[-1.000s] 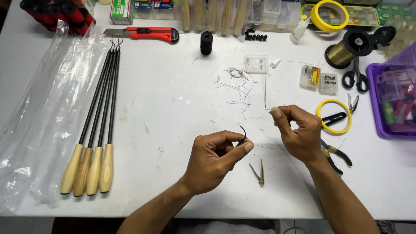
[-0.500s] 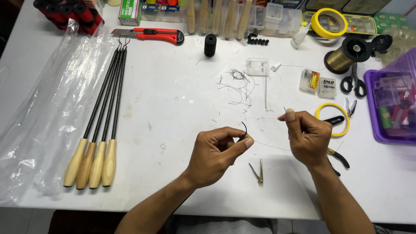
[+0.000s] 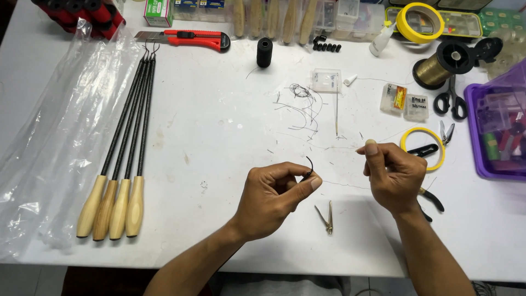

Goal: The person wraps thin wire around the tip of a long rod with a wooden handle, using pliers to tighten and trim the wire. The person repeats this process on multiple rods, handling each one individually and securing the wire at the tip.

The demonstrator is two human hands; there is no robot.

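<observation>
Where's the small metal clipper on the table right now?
In the head view, the clipper lies on the white table near its front edge, just below and between the left hand and the right hand, touching neither.

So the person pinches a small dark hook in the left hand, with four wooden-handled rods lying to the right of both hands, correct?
Not quite. The left hand does pinch the small dark hook, but the head view shows the four wooden-handled rods lying to its left.

Bare table (image 3: 219, 148) is lying open between the wooden-handled rods (image 3: 123, 164) and the left hand (image 3: 274, 194). Loose thread scraps (image 3: 301, 107) are lying just beyond the hands. Small metal tweezers (image 3: 327, 216) are sitting between the hands, and black pliers (image 3: 430, 200) are crowding the right hand (image 3: 392, 175).
</observation>
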